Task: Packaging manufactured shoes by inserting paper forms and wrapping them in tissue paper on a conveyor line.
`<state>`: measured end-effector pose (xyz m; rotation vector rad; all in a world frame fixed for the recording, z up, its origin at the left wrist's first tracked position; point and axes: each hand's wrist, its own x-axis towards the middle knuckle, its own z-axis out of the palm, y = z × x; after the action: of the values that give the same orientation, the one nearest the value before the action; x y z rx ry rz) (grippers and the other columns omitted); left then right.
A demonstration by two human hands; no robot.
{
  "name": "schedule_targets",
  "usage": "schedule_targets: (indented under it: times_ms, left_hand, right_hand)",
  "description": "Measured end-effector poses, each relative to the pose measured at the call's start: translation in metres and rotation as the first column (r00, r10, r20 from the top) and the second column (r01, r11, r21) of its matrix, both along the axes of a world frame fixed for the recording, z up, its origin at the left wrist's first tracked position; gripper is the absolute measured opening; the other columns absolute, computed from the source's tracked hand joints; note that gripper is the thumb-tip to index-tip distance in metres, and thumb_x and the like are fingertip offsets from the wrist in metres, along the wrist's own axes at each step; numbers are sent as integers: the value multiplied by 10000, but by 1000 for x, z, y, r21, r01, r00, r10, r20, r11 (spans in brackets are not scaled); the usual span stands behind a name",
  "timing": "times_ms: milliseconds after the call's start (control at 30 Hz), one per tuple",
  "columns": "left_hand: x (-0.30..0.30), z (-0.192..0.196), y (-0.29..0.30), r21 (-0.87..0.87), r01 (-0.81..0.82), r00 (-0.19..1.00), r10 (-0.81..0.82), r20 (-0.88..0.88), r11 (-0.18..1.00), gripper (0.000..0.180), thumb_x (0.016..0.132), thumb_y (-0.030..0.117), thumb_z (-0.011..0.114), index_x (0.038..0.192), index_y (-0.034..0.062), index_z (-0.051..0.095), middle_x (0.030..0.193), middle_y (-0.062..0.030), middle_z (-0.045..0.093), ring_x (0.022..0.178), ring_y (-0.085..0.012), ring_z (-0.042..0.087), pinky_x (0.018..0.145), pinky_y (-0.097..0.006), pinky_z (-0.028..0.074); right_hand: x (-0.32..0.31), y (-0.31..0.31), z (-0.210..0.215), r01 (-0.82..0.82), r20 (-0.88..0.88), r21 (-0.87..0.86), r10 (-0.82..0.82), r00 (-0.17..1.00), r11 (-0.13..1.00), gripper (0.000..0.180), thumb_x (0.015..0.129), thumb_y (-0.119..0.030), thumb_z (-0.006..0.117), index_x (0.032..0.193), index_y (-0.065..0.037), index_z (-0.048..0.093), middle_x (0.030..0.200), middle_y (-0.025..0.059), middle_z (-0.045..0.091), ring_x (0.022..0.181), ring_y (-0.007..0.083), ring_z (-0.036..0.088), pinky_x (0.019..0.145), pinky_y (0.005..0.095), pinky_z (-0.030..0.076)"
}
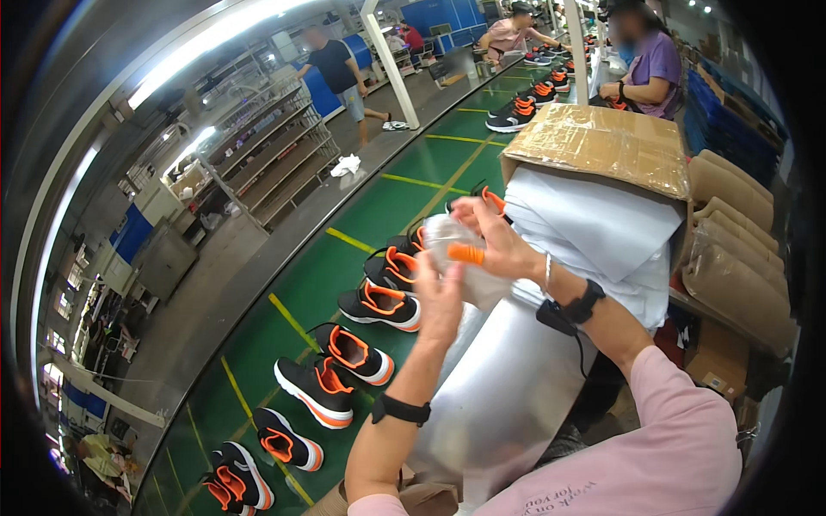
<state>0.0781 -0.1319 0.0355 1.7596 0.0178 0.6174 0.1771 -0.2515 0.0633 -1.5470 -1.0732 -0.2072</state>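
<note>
Between my hands is a whitish, crumpled wad of thin paper (445,234), slightly blurred. My left hand (440,297) grips its lower left side, fingers bent. On its right side my right hand (495,239) is closed around it, with an orange cover on one digit. Just left of the hands, a black sports shoe with orange lining (379,304) stands on the green conveyor belt (301,292). Beneath my forearms lies a shiny silvery worktop (508,391). To the right of my right hand is a stack of white paper sheets (589,228).
A taped cardboard box (602,150) covers the stack's far end. Several black-and-orange shoes (320,391) line the belt. Brown padded pieces (731,249) are stacked at right. A person in purple (651,77) sits farther along the belt. A rack (271,150) stands beyond it.
</note>
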Motion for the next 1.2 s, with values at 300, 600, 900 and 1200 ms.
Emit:
schedule_targets:
  times_ms: [300, 600, 900, 1200]
  left_hand:
    - [36, -41, 130, -72, -244, 918, 206, -339, 967, 276, 889, 281, 585, 850, 12, 635, 810, -64, 656, 682, -194, 645, 584, -304, 510]
    - [96, -113, 175, 849, -153, 891, 443, -104, 506, 251, 767, 207, 586, 821, -38, 585, 905, -215, 586, 842, -382, 586, 745, -484, 468]
    - [83, -110, 185, 753, 1, 971, 180, -159, 658, 211, 807, 184, 545, 768, -23, 554, 792, -221, 578, 771, -412, 577, 704, -495, 462]
    - [67, -105, 171, 786, -95, 969, 237, -67, 611, 167, 841, 163, 496, 807, 3, 526, 812, -201, 547, 767, -395, 560, 677, -487, 456]
  right_hand:
    - [22, 32, -37, 87, -22, -377, -103, 994, 922, 533, 676, -241, 745, 1103, -50, 491, 823, 181, 638, 786, 323, 645, 731, 382, 486]
    - [72, 102, -40, 150, 224, -824, 70, 972, 547, 477, 573, -56, 586, 982, 96, 394, 816, 266, 625, 778, 405, 644, 626, 440, 515]
    - [60, 117, -98, 13, 199, -629, 145, 969, 777, 513, 644, -205, 708, 990, 30, 411, 942, 245, 551, 903, 379, 569, 748, 440, 477]
    - [63, 158, -134, 45, 267, -845, 347, 899, 533, 587, 576, -228, 758, 1008, 85, 512, 1080, 246, 521, 1075, 357, 516, 907, 387, 455]
